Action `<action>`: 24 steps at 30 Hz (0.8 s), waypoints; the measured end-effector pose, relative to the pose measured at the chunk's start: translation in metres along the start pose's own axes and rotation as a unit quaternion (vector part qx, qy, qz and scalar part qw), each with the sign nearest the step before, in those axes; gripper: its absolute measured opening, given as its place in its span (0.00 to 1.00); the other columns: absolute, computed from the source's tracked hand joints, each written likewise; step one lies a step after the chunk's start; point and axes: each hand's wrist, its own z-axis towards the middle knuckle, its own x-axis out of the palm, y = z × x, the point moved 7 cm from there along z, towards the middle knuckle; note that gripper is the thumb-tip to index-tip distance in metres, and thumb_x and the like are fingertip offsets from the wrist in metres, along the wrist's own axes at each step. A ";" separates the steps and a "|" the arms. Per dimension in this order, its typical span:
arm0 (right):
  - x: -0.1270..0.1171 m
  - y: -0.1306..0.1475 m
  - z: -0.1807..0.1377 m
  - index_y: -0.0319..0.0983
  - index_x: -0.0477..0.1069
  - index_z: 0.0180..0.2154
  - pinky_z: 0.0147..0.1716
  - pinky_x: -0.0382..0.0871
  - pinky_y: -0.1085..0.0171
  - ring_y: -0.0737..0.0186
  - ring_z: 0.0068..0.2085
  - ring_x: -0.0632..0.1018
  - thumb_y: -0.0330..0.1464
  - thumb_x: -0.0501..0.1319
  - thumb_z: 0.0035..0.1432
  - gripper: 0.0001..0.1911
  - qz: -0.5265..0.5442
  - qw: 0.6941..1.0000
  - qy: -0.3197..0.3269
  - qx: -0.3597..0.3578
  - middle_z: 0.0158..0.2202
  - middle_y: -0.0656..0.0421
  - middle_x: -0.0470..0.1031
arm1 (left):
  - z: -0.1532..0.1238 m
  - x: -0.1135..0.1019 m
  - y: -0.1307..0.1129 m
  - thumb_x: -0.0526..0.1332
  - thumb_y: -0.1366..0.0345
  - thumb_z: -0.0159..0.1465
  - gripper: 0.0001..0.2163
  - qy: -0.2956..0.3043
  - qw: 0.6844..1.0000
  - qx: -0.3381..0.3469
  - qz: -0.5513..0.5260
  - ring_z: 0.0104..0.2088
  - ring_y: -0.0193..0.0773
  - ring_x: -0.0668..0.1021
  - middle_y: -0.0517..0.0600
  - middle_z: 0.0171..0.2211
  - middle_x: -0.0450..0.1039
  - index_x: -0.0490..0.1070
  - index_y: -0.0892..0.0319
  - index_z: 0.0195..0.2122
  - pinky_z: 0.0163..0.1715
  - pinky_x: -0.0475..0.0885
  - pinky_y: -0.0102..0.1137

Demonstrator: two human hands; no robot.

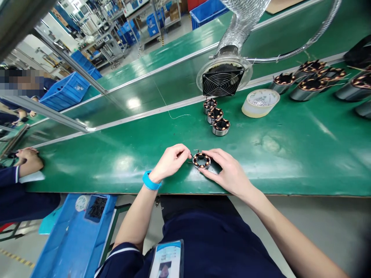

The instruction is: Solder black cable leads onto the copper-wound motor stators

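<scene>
While the right hand grasps a copper-wound ring by its right side, thumb and fingers parted to its width, the left hand pinches thumb and forefinger nearly together at its left edge; what sits between those tips is too small to tell. Beyond the grip stand 3 similar rings.

From far off I see my left hand pinch; my right hand curls, thumb apart; both bare forearms reach in.
</scene>
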 end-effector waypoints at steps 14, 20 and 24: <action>0.000 0.000 0.000 0.41 0.68 0.58 0.49 0.75 0.47 0.48 0.50 0.77 0.39 0.66 0.66 0.22 0.007 1.000 0.004 -0.008 0.50 0.50 0.75 | -0.013 0.004 0.012 0.60 0.47 0.68 0.21 0.022 0.992 -0.072 -0.104 0.28 0.33 0.67 0.47 0.25 0.68 0.75 0.61 0.30 0.31 0.62 0.29; -0.001 0.001 0.002 0.42 0.69 0.58 0.50 0.75 0.49 0.50 0.50 0.77 0.37 0.67 0.65 0.21 0.028 0.999 -0.013 -0.017 0.50 0.50 0.75 | -0.024 0.027 0.022 0.65 0.47 0.63 0.20 0.043 0.959 -0.126 -0.249 0.22 0.29 0.61 0.45 0.20 0.63 0.74 0.62 0.28 0.24 0.53 0.27; 0.000 0.003 0.006 0.40 0.70 0.57 0.51 0.74 0.51 0.51 0.49 0.77 0.37 0.70 0.61 0.25 0.042 0.999 -0.018 -0.010 0.49 0.51 0.76 | -0.015 0.040 0.028 0.66 0.45 0.62 0.22 0.049 0.941 -0.157 -0.297 0.17 0.26 0.53 0.41 0.14 0.56 0.76 0.64 0.30 0.21 0.44 0.27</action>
